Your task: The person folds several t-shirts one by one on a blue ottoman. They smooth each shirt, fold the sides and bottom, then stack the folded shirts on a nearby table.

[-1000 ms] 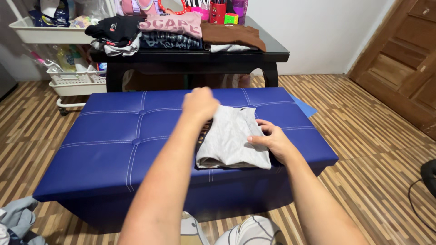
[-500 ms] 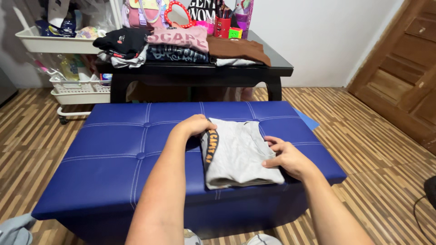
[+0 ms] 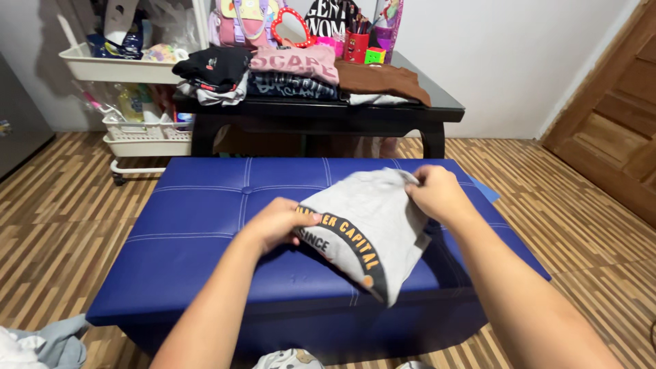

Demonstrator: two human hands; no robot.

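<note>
Grey folded shirt [image 3: 365, 229] with a black printed band is lifted off the blue ottoman [image 3: 205, 219] near its front right edge. Left hand [image 3: 277, 222] pinches the near-left edge, right hand [image 3: 437, 193] grips the far corner. Probably light and floppy; 2 opposite edges should keep the fold.

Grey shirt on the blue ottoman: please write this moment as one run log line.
left hand: grips grey shirt near edge | right hand: grips far edge | shirt: folded, lifted, tilted over blue ottoman
</note>
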